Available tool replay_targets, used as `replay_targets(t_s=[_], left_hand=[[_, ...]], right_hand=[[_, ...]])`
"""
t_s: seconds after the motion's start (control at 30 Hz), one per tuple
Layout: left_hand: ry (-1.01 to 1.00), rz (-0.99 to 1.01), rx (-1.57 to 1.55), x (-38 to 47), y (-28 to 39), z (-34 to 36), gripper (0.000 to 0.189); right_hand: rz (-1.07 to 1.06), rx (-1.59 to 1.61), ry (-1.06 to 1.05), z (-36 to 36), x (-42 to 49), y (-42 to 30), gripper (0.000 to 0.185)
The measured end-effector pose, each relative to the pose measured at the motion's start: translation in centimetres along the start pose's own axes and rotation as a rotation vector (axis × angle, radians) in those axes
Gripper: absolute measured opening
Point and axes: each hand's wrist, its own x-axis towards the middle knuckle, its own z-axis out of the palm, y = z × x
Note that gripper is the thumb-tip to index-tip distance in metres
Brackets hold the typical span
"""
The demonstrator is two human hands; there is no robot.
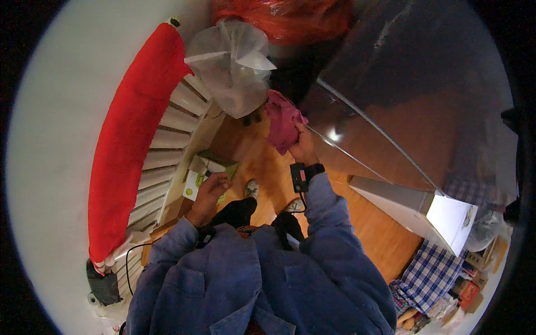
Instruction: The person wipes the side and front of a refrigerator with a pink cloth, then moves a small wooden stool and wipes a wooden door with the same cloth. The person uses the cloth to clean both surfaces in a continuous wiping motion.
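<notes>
My right hand [304,144] grips a crumpled pink cloth [284,123] beside the edge of a large glass-like transparent panel [377,138]. My left hand [212,190] is raised at the left, fingers bent, near a white and green cardboard box [197,178]; a small dark-and-light object seems to show at its fingertips, too small to name. Beyond the cloth hangs a translucent plastic bag [234,71]. A long red cloth [134,142] lies along the top of a white radiator [165,155] on the left.
A red plastic bag [289,19] is at the top. On the right a white box-like piece [418,207] stands at the panel's lower end. Below it are a blue checked cloth [433,276] and small boxes [467,293]. My shoes [252,189] stand on the wooden floor [377,232].
</notes>
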Motion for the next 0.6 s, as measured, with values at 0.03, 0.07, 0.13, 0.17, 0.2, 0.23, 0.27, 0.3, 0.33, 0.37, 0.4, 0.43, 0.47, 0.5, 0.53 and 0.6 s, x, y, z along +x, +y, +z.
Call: replay_targets(t_s=[0.03, 0.07, 0.13, 0.17, 0.2, 0.23, 0.27, 0.3, 0.33, 0.37, 0.4, 0.43, 0.47, 0.5, 0.53, 0.6], left_hand=[[-0.009, -0.004, -0.019, 0.3, -0.2, 0.3, 0.036], [-0.028, 0.006, -0.039, 0.6, -0.3, 0.7, 0.036], [-0.066, 0.029, -0.036, 1.0, -0.5, 1.7, 0.036], [-0.085, 0.042, -0.013, 1.2, -0.5, 2.3, 0.036], [-0.097, 0.019, 0.012, 1.4, -0.5, 3.0, 0.036], [-0.096, 0.013, 0.020, 1.4, -0.4, 3.6, 0.036], [-0.084, -0.028, 0.029, 1.2, -0.4, 4.3, 0.035], [-0.097, -0.030, 0.012, 1.1, -0.4, 4.9, 0.034], [-0.116, -0.026, 0.058, 1.3, -0.3, 5.4, 0.034], [-0.163, 0.014, 0.076, 1.5, -0.4, 6.0, 0.034], [-0.202, 0.027, 0.101, 1.5, -0.5, 6.5, 0.034], [-0.216, 0.037, 0.106, 1.6, -0.6, 7.0, 0.034], [-0.218, 0.025, 0.119, 1.8, -0.7, 7.5, 0.033], [-0.188, -0.044, 0.163, 1.8, -0.8, 8.2, 0.033], [-0.183, -0.033, 0.171, 1.6, -0.9, 8.8, 0.033], [-0.155, -0.054, 0.203, 1.4, -1.1, 10.2, 0.032]], right_hand=[[-0.026, -0.031, 0.099, 1.7, -0.7, -0.7, 0.044], [-0.045, -0.015, 0.152, 3.2, -1.5, -1.4, 0.045], [-0.124, -0.012, 0.235, 5.7, -3.6, -2.6, 0.046], [-0.139, -0.007, 0.159, 6.7, -4.5, -3.3, 0.045], [-0.154, -0.002, 0.151, 7.6, -5.3, -4.0, 0.045], [-0.161, 0.026, 0.169, 8.4, -6.2, -4.6, 0.045], [-0.187, 0.014, 0.093, 9.0, -7.0, -5.0, 0.044], [-0.204, 0.022, 0.043, 9.3, -7.8, -4.9, 0.044], [-0.225, 0.073, -0.082, 9.3, -8.2, -4.8, 0.044], [-0.174, 0.063, 0.004, 8.9, -8.3, -4.4, 0.043], [-0.127, 0.099, 0.016, 8.2, -8.1, -3.7, 0.043], [-0.082, 0.156, -0.047, 7.1, -7.7, -3.1, 0.043], [-0.038, 0.170, 0.074, 5.7, -7.0, -2.4, 0.043], [0.006, 0.205, 0.120, 3.9, -6.3, -1.7, 0.043], [0.049, 0.253, 0.132, 1.8, -5.8, -1.5, 0.043], [-0.231, -0.215, 0.032, -2.7, -5.6, -2.0, 0.044]])
